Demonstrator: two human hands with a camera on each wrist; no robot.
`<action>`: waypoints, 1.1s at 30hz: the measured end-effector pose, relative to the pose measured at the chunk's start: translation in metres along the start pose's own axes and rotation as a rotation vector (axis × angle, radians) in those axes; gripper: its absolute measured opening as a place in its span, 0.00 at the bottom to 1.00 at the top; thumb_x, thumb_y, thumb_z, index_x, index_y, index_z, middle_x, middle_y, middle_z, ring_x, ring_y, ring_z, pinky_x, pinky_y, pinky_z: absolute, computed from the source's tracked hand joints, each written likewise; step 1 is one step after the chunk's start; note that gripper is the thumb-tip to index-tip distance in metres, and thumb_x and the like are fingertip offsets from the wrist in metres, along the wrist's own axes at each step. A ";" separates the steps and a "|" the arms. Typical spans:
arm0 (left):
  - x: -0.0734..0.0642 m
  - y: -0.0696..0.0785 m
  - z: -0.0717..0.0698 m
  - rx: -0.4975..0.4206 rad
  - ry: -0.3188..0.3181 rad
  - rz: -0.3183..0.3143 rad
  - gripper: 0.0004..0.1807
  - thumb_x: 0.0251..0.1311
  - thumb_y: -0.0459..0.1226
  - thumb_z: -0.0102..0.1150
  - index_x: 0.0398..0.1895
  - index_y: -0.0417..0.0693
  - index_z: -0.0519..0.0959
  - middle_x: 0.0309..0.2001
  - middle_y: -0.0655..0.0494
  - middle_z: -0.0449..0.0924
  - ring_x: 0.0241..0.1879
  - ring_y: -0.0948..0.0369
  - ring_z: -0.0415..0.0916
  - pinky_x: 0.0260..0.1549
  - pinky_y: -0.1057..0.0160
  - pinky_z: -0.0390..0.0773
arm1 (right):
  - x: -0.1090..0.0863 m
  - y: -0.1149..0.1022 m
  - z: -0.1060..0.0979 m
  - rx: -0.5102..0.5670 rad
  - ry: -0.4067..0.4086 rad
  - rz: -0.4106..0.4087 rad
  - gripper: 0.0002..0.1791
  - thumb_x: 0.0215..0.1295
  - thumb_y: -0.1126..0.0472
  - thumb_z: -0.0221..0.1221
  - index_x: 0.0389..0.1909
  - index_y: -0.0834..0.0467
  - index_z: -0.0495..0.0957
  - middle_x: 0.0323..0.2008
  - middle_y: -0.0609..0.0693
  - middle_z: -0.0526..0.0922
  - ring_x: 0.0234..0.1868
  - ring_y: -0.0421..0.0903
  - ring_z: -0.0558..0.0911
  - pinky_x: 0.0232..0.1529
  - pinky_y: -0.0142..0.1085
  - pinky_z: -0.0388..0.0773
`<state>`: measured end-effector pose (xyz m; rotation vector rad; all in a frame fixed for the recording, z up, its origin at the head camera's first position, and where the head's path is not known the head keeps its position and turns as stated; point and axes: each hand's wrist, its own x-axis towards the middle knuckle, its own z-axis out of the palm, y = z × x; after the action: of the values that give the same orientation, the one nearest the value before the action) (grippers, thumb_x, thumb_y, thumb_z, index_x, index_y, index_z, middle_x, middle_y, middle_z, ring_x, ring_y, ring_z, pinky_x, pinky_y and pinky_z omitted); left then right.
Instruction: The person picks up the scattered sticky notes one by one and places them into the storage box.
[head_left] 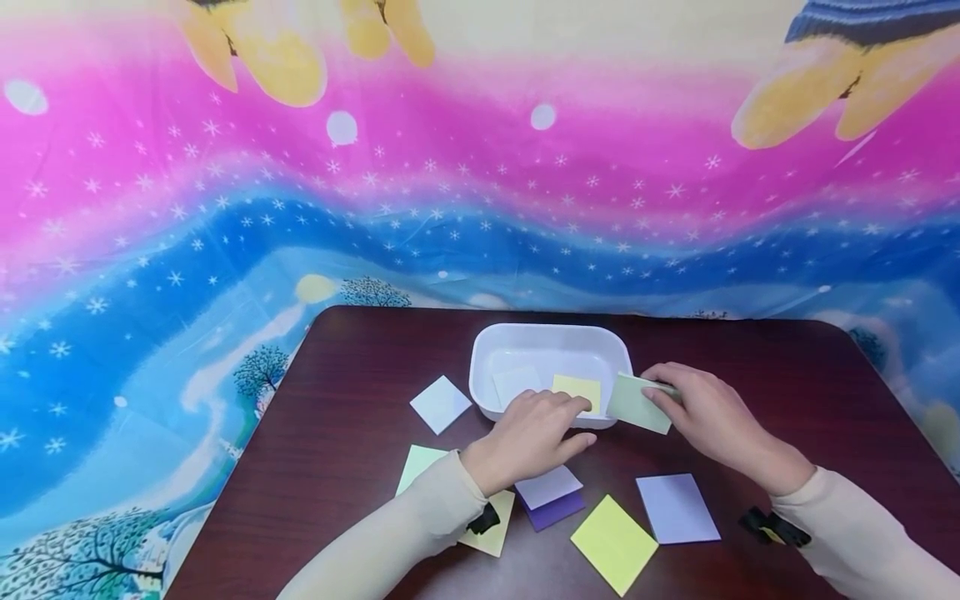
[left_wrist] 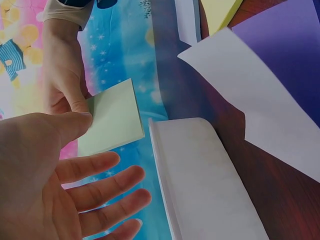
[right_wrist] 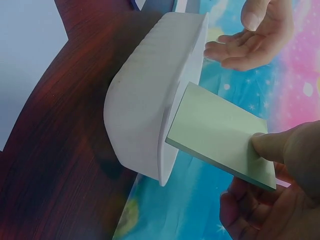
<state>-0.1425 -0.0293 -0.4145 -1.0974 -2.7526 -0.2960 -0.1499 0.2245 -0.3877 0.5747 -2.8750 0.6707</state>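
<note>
My right hand (head_left: 712,421) pinches a pale green sticky note pad (head_left: 637,406) between thumb and fingers, at the right end of a white plastic basin (head_left: 553,331). In the right wrist view the pad (right_wrist: 220,132) is tilted, one corner near the basin's rim. My left hand (head_left: 532,433) hovers over the front rim with fingers spread and nothing in them; the left wrist view shows its palm side. Inside the basin lie a yellow pad (head_left: 576,390) and a whitish pad (head_left: 513,383), both partly hidden by the left hand or the rim.
Around the basin on the dark wooden table (head_left: 360,367) lie a pale blue pad (head_left: 440,405), a mint pad (head_left: 418,468), a cream pad (head_left: 491,540), a purple pad (head_left: 557,510) with its light top lifted, a yellow pad (head_left: 615,543) and a lilac pad (head_left: 678,508). A printed cloth (head_left: 480,183) hangs behind.
</note>
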 end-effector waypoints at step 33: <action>-0.004 -0.016 -0.006 -0.020 0.017 -0.063 0.21 0.69 0.52 0.58 0.58 0.52 0.80 0.50 0.60 0.87 0.48 0.63 0.84 0.47 0.61 0.80 | 0.026 -0.005 0.006 0.032 0.001 -0.055 0.07 0.68 0.65 0.63 0.45 0.56 0.83 0.37 0.51 0.86 0.31 0.43 0.77 0.29 0.34 0.75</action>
<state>-0.1502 -0.0447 -0.4115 -1.0090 -2.7796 -0.3405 -0.1724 0.2090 -0.3857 0.6555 -2.8409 0.7088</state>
